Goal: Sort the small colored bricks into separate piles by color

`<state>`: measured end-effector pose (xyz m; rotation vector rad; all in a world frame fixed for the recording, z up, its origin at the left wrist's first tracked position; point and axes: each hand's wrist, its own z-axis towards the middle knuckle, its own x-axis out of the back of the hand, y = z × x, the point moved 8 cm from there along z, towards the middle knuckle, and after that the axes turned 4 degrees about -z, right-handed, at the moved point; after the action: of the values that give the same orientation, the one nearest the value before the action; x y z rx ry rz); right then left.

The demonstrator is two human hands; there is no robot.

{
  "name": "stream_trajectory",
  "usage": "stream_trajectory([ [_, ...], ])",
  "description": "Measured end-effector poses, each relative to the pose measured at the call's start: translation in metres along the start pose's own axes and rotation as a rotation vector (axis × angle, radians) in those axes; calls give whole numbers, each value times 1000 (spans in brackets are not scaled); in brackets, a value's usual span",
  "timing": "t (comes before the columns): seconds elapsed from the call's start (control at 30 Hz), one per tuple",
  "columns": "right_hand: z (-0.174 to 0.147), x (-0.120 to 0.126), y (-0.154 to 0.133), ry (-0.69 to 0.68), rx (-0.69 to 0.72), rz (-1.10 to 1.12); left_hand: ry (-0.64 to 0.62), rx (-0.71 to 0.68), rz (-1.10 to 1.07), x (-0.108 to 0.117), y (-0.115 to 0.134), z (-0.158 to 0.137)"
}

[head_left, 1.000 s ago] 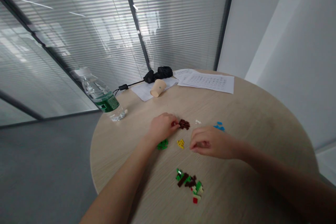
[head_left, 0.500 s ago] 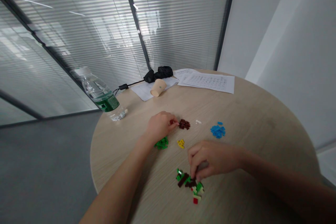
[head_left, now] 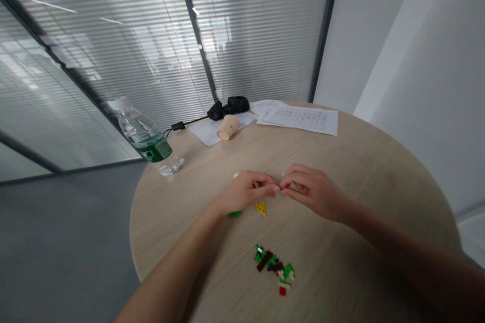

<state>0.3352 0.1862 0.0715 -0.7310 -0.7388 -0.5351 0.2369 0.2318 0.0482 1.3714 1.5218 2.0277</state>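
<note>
My left hand (head_left: 252, 190) and my right hand (head_left: 316, 189) meet fingertip to fingertip above the middle of the table. Both are closed in a pinch on a tiny dark brown piece (head_left: 281, 189), mostly covered by the fingers. Just below my left hand lie the yellow bricks (head_left: 261, 208) in a little heap. Green bricks (head_left: 235, 213) peek out from under the left wrist. Nearer to me, apart from both hands, lies a cluster of green, brown, cream and red bricks (head_left: 273, 265). My hands hide the brown and blue heaps.
On the round wooden table (head_left: 170, 242), a clear bottle with a green label (head_left: 155, 147) stands at the left edge. Toward the back are a paper cup on its side (head_left: 228, 127), a black folded item (head_left: 237, 105) and printed sheets (head_left: 303, 118). Blinds-covered glass stands behind.
My right hand has left the brick cluster and moved up and away to meet my left hand. The left hand has shifted slightly right from beside the brown heap.
</note>
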Motion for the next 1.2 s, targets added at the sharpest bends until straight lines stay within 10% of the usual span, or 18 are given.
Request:
stream_trajectory([
  [0.23,-2,1,0,48,-3,-37,45,17,-21,-2,-4,3],
  [0.47,-2,6,4,101,-71,-42,399,-40,685,33,-8,1],
  [0.77,-2,-3,4,55,-64,-36,366,-16,918,29,-22,6],
  [1.2,-15,-45,-41,-356,227,176,369,-7,914,35,-17,2],
])
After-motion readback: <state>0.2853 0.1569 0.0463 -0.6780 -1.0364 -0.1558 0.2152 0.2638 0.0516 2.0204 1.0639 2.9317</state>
